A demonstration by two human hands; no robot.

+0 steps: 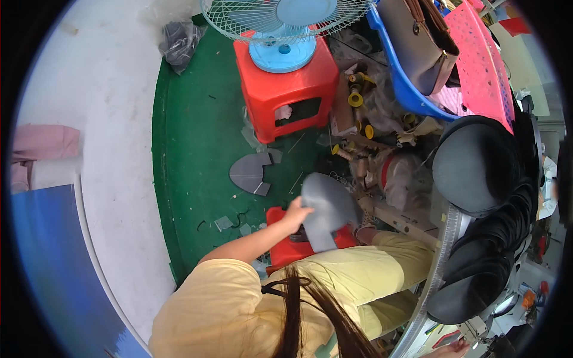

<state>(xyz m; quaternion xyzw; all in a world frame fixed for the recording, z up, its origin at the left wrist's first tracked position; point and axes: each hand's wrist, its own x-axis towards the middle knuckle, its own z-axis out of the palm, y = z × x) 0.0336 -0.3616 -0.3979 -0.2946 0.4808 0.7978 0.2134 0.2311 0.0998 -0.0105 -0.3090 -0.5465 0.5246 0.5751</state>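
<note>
Grey curved panel point(327, 206), surface blurred, held in left hand point(295, 215).

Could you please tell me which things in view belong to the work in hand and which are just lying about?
Probably in the work:
- grey curved piece, in the left hand
- stack of black rounded pieces

Apparently just lying about:
- grey notched piece on green floor
- yellow spools
- handbag
- light-blue fan on red stool

Left arm point(248, 241) extended, left grip point(296, 215) pinching, right grip point(456, 348) well apart
</note>
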